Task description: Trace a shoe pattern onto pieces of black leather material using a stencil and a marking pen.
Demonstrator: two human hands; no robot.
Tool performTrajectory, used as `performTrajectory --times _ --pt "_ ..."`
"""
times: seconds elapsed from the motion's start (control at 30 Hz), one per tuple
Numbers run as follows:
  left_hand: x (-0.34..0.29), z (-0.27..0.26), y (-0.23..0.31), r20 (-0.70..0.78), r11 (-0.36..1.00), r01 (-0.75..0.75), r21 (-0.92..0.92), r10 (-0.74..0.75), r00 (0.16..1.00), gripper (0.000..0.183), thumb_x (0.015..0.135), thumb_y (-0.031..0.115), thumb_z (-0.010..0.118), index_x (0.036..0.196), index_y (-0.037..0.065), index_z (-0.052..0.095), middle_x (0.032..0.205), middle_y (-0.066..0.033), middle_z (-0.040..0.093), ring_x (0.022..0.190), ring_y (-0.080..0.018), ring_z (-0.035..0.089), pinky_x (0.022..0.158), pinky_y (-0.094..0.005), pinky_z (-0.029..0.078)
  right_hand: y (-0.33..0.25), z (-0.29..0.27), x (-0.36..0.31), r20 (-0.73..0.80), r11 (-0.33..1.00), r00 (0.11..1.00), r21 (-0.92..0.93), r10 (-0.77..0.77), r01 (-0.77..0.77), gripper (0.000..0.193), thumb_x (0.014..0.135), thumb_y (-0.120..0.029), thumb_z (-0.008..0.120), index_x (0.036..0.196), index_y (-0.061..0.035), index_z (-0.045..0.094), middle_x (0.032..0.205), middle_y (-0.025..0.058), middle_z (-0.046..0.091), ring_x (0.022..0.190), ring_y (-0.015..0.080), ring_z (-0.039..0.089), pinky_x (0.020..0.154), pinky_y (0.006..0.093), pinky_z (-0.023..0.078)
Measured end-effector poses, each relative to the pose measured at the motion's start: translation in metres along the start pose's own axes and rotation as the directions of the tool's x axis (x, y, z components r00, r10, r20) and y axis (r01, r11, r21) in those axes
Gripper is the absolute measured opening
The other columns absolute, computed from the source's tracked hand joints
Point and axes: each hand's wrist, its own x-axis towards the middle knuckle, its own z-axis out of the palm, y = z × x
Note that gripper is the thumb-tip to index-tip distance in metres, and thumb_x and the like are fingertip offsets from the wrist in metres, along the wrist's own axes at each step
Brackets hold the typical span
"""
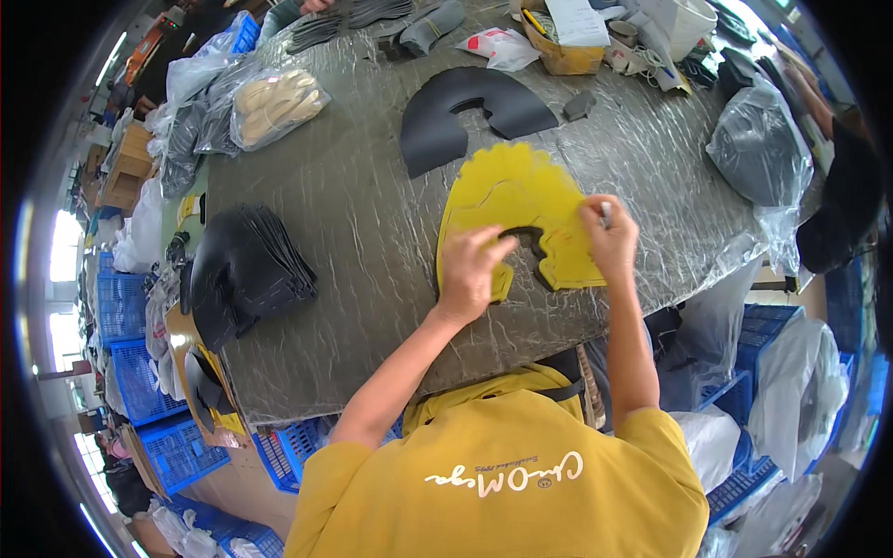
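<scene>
A crowded workroom surrounds a broad table covered in wrinkled dark sheeting, with shelving and crates at its left and right. In the head view, the yellow scalloped template lies near the table's middle, in front of the person. Dark material shows along its inner cut-out, so a piece seems to lie beneath. The left hand is spread over the template's near left part, gripping nothing; the right hand is closed in a pinch around a pale pen-like tool at the right edge.

The work on this piece appears under way, with the template not yet lifted off. Just beyond lies a single black arched piece, and to the left a stack of black arched pieces; whether either is finished or waiting cannot be told.

Among the containers, a clear bag at the far left holds beige shaped pieces. At the far right, an open brown box holds papers and a yellow stick, beside a white bucket whose contents are unclear. A clear plastic bag on the right encloses something dark.
</scene>
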Motion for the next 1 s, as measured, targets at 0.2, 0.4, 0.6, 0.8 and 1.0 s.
performTrajectory --times 0.2,0.4,0.6,0.8,1.0 --pt "0.016 -0.031 -0.032 0.08 0.814 0.531 0.235 -0.56 0.825 0.045 0.088 0.006 0.061 0.132 0.002 0.053 0.121 -0.0172 0.055 0.119 -0.0367 0.052 0.097 -0.052 0.043 0.039 -0.077 0.033 -0.176 0.564 0.9 0.821 0.399 -0.09 0.015 0.1 -0.01 0.065 0.114 -0.0032 0.068 0.098 0.0063 0.074 0.076 0.0092 0.068 0.068 0.0229 0.056" --pt "0.033 -0.015 -0.045 0.203 0.744 0.546 0.385 -0.646 0.736 0.036 0.077 0.004 0.064 0.111 -0.003 0.053 0.119 -0.0224 0.054 0.118 -0.0411 0.052 0.095 -0.0553 0.042 0.106 -0.085 0.019 -0.026 0.256 0.881 0.96 0.473 -0.11 0.038 0.103 -0.013 0.059 0.138 0.0025 0.056 0.124 0.0106 0.07 0.105 0.015 0.07 0.085 0.0247 0.058" --pt "-0.003 -0.008 -0.061 -0.043 0.797 0.59 -0.129 -0.599 0.8 0.04 0.072 0.002 0.065 0.109 0.003 0.048 0.112 -0.0203 0.055 0.108 -0.0395 0.056 0.091 -0.0497 0.046 0.094 -0.075 0.015 0.066 0.231 0.727 0.925 0.683 -0.301 0.031 0.104 -0.031 0.055 0.125 -0.0127 0.066 0.087 -0.0031 0.065 0.058 0.0078 0.048 0.048 0.0249 0.037" --pt "0.003 -0.16 -0.013 0.115 0.358 0.476 -0.804 -0.691 0.713 0.048 0.07 -0.001 0.07 0.113 0.007 0.052 0.103 -0.0018 0.053 0.1 -0.0139 0.052 0.091 -0.0314 0.044 0.175 -0.119 0.011 0.207 0.18 0.894 0.938 0.397 -0.297 0.034 0.107 -0.023 0.053 0.135 -0.0049 0.059 0.107 0.0057 0.071 0.058 0.0026 0.048 0.043 0.0195 0.034" --pt "-0.061 -0.383 -0.059 -0.346 0.639 0.466 -0.612 -0.747 0.568 0.046 0.072 0.002 0.065 0.118 0.007 0.06 0.111 -0.0023 0.058 0.107 -0.0144 0.054 0.096 -0.0273 0.044 0.169 -0.104 0.013 0.228 0.149 0.897 0.942 0.378 -0.302 0.033 0.105 -0.014 0.056 0.135 -0.0003 0.059 0.117 0.0117 0.071 0.063 0.0054 0.049 0.045 0.0209 0.034"
